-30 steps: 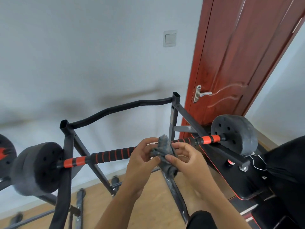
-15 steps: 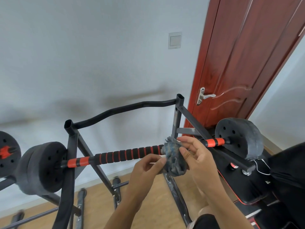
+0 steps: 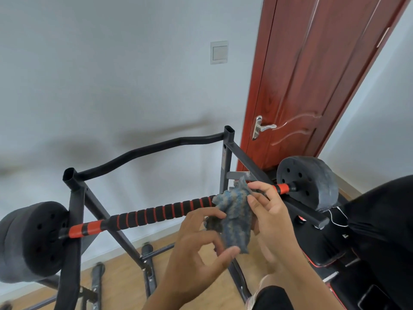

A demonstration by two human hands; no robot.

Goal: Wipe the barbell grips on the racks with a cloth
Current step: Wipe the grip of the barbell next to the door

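One cloth (image 3: 234, 217), held by left hand (image 3: 196, 242) and right hand (image 3: 273, 217), before barbell (image 3: 156, 214)

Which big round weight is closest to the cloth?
The right-end weight plate, beside the red door. The cloth in the right hand is close to it; the left-end weight plate is far off.
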